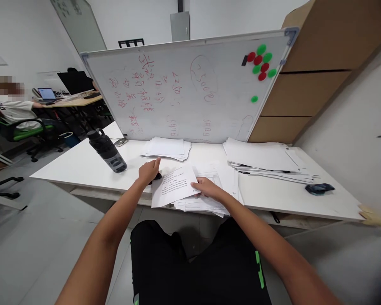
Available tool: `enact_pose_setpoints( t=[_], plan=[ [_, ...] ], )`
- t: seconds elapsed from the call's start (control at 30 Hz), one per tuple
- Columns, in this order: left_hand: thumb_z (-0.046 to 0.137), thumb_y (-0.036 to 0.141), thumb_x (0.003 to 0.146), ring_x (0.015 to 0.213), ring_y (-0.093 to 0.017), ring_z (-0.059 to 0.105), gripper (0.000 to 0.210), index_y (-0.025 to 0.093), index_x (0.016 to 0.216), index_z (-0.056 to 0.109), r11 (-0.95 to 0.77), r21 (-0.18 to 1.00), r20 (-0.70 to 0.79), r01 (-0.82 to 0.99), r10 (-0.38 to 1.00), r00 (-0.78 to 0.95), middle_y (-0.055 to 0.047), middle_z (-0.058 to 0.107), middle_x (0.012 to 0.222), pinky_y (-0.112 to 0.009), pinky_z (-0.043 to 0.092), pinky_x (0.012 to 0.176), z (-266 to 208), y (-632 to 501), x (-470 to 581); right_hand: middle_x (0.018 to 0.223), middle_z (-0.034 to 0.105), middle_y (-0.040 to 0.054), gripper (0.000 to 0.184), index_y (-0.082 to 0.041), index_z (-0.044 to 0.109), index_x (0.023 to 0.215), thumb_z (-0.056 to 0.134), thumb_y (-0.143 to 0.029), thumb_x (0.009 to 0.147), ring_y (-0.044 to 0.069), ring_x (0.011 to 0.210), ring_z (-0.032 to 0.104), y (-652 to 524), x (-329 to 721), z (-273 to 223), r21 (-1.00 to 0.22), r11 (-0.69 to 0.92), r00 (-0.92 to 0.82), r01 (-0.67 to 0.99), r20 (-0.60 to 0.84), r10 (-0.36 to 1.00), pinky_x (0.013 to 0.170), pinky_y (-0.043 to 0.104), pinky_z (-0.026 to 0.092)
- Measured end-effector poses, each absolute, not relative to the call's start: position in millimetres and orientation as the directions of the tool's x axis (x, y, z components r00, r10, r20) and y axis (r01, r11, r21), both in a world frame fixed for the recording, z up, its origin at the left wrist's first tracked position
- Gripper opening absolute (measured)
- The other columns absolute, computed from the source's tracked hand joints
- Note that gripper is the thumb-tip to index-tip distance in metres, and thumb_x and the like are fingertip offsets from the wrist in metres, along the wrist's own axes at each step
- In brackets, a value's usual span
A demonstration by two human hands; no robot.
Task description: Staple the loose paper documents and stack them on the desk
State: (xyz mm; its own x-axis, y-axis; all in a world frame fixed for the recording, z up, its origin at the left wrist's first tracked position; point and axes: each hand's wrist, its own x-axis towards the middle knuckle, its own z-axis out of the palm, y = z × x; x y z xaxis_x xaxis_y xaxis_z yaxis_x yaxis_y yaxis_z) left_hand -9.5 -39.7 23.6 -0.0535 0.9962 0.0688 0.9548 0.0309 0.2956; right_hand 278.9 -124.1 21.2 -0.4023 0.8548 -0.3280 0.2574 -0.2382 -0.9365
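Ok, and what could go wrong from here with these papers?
The stack of loose papers seems to poke past the front edge of the desk, so a nudge could make some fall. The printed sheet in the right hand partly overlaps that stack and might drag others along. The dark water bottle, left of the left hand, could topple if bumped.

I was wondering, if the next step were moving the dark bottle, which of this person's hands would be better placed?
Probably the left hand: it is nearer the bottle, while the right hand is farther away and holds the printed sheet.
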Motion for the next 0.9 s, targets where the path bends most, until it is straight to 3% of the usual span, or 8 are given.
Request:
enact_pose_setpoints(
  t=[0.17,0.47,0.7,0.8,0.9],
  plan=[
    [0.013,0.066,0.095,0.080,-0.025,0.065,0.068,0.023,0.084,0.065,0.079,0.237,0.065,0.968,0.993,-0.097,-0.008,0.072,0.086,-0.031,0.037,0.061,10,-51,-18,0.111,0.072,0.0094,0.032,-0.015,0.066,0.116,0.054,-0.035,0.094,0.013,0.069,0.067,-123,280,17,-0.933,-0.248,-0.398,0.260,-0.337,0.853,0.051,0.020,0.039],
    [0.025,0.060,0.097,0.078,-0.024,0.063,0.056,0.023,0.079,0.062,0.093,0.264,0.100,0.960,0.987,-0.123,-0.007,0.071,0.080,-0.030,0.031,0.059,6,-52,-16,0.098,0.073,0.0073,0.032,-0.016,0.066,0.116,0.052,-0.035,0.095,0.012,0.068,0.065,-123,280,12,-0.936,-0.203,-0.403,0.287,-0.310,0.861,0.052,0.020,0.040],
    [0.026,0.061,0.096,0.078,-0.022,0.061,0.054,0.023,0.074,0.058,0.071,0.403,0.103,0.912,0.987,-0.123,-0.006,0.070,0.083,-0.030,0.030,0.059,8,-52,-23,0.086,0.072,0.0077,0.027,-0.013,0.065,0.107,0.051,-0.032,0.094,0.013,0.062,0.063,-122,276,13,-0.921,-0.206,-0.360,0.330,-0.325,0.874,0.045,0.019,0.033],
    [0.029,0.058,0.096,0.076,-0.022,0.060,0.052,0.023,0.070,0.057,0.099,0.440,0.099,0.892,0.982,-0.158,-0.007,0.070,0.081,-0.030,0.030,0.059,8,-50,-27,0.089,0.071,0.0087,0.022,-0.013,0.064,0.100,0.048,-0.027,0.093,0.013,0.057,0.061,-128,266,24,-0.902,-0.166,-0.325,0.399,-0.309,0.894,0.044,0.021,0.035],
    [0.032,0.053,0.096,0.076,-0.022,0.060,0.048,0.023,0.069,0.057,0.122,0.488,0.111,0.865,0.973,-0.200,-0.008,0.070,0.081,-0.031,0.031,0.060,6,-47,-28,0.075,0.067,0.0054,0.019,-0.014,0.062,0.087,0.048,-0.026,0.092,0.012,0.049,0.055,-139,260,45,-0.867,-0.071,-0.307,0.492,-0.249,0.919,0.046,0.023,0.039]
  ],
)
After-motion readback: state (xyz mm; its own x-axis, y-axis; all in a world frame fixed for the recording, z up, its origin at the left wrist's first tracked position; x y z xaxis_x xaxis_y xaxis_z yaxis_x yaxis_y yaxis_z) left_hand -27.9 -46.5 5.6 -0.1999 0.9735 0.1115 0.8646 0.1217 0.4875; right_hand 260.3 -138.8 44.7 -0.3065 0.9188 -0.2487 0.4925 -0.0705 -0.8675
